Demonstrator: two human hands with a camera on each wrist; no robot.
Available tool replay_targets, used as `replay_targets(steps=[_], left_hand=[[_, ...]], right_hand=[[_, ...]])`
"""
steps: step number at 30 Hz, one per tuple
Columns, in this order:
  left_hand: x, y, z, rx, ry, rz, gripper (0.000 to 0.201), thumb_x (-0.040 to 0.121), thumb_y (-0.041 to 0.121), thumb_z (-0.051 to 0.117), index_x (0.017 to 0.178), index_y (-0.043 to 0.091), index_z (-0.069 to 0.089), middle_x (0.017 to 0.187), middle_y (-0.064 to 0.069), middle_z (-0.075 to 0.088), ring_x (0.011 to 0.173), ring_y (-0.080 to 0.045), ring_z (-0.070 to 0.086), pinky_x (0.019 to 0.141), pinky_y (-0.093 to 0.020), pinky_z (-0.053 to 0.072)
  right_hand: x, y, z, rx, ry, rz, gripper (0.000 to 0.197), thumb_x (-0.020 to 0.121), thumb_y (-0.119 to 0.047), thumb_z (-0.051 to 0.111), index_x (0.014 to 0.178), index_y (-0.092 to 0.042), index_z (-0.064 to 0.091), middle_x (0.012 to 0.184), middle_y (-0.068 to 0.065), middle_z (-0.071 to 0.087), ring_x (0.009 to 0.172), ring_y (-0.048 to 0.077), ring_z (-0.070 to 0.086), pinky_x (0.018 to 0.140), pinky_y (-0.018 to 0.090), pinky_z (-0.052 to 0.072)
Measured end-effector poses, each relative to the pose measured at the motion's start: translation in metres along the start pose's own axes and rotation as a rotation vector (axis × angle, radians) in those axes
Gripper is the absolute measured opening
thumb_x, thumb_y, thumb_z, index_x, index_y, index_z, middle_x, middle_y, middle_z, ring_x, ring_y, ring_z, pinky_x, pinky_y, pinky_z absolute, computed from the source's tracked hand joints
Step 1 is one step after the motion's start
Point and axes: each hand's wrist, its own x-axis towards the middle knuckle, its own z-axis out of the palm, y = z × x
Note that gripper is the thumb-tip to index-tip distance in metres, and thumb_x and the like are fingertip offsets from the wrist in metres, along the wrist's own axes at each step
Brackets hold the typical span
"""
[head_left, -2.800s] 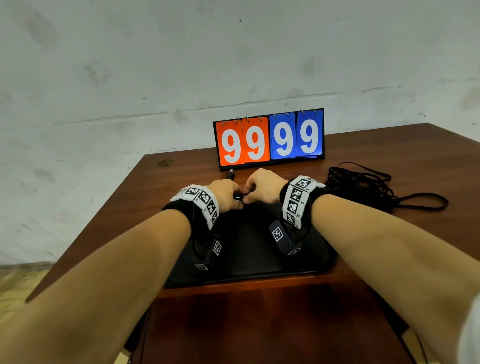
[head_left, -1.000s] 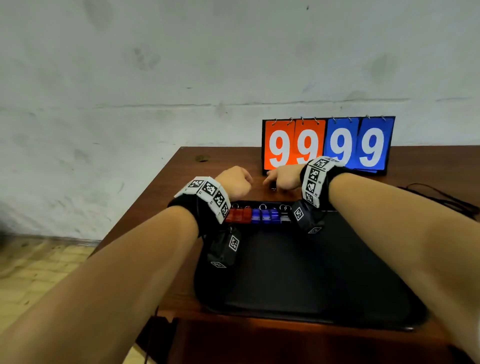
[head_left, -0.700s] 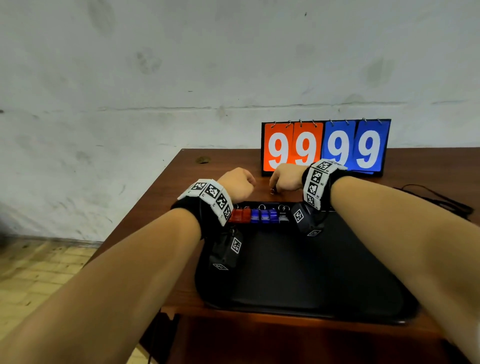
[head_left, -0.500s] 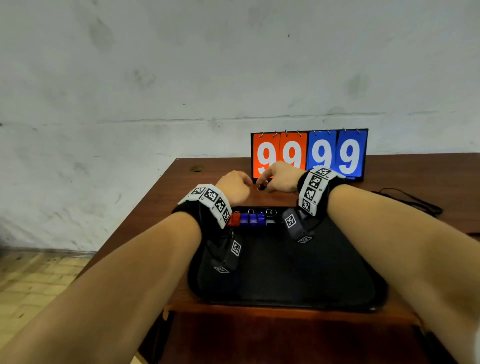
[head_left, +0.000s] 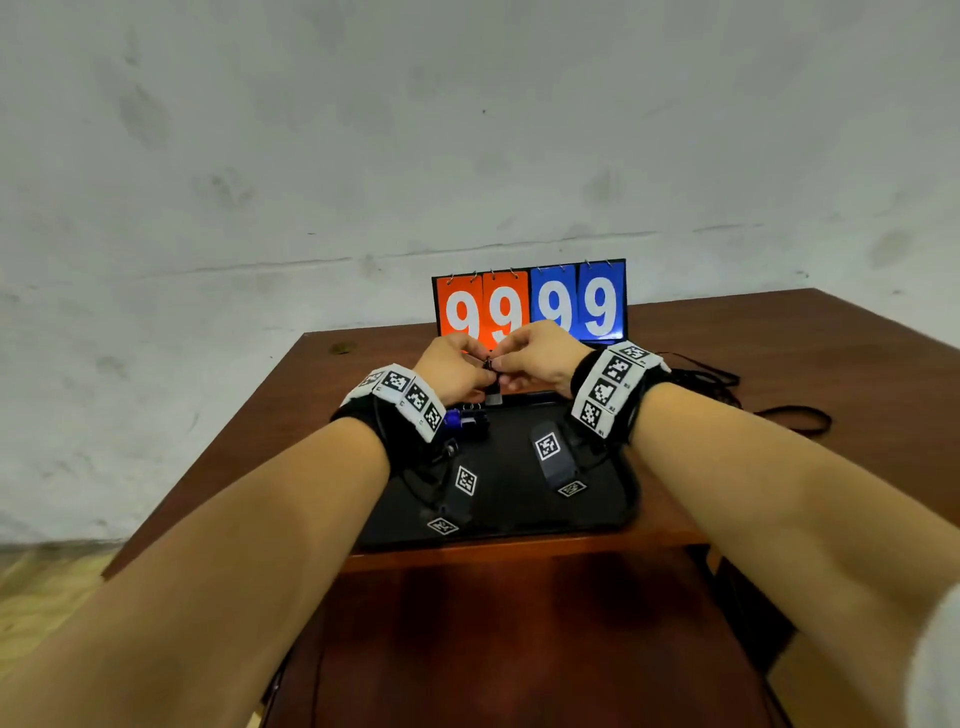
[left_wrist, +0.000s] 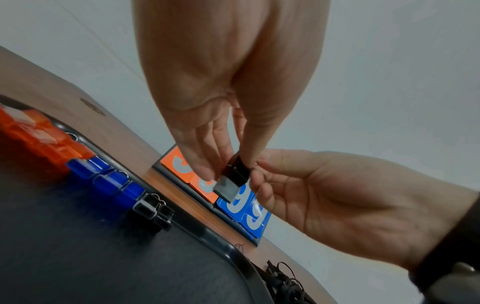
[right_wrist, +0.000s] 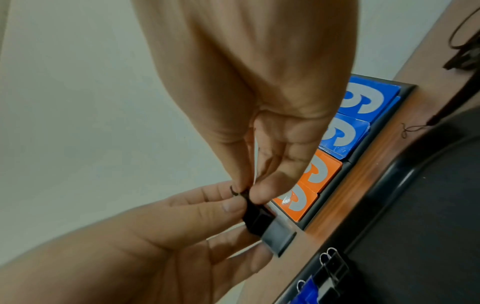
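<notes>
A black binder clip hangs in the air over the far rim of a black tray, held by both hands. My left hand pinches the clip's body between thumb and fingers. My right hand pinches the wire handles at the clip's top. The clip's mouth points down at the table. Orange clips, blue clips and black clips sit in a row along the tray's far edge.
A flip scoreboard reading 99 99 stands just behind the hands on the brown wooden table. A tangle of black cord lies at the right. A grey wall rises behind the table.
My right hand lifted a black clip off the table behind the tray. The left hand came over and now pinches it too, higher up in front of the scoreboard.
</notes>
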Motion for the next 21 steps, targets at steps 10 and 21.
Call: replay_targets(steps=[10,21], left_hand=[[-0.023,0.005,0.008,-0.202,-0.099,-0.113,0.04,0.079,-0.004,0.074,0.114,0.009,0.058,0.106,-0.014,0.067,0.096,-0.027,0.071,0.074,-0.037,0.062],[-0.011,-0.009,0.005,-0.142,-0.086,-0.128,0.02,0.083,-0.002,0.072,0.1,0.005,0.066,0.102,-0.018,0.072,0.091,-0.028,0.074,0.084,-0.041,0.06]], right_hand=[[-0.019,0.016,-0.001,0.136,0.081,0.06,0.015,0.092,-0.012,0.065,0.104,-0.004,0.068,0.082,0.01,0.068,0.064,0.017,0.062,0.062,0.029,0.055],[-0.022,0.026,-0.003,-0.054,-0.095,-0.115,0.045,0.078,-0.004,0.077,0.12,-0.012,0.064,0.11,0.003,0.069,0.097,0.018,0.069,0.078,0.032,0.06]])
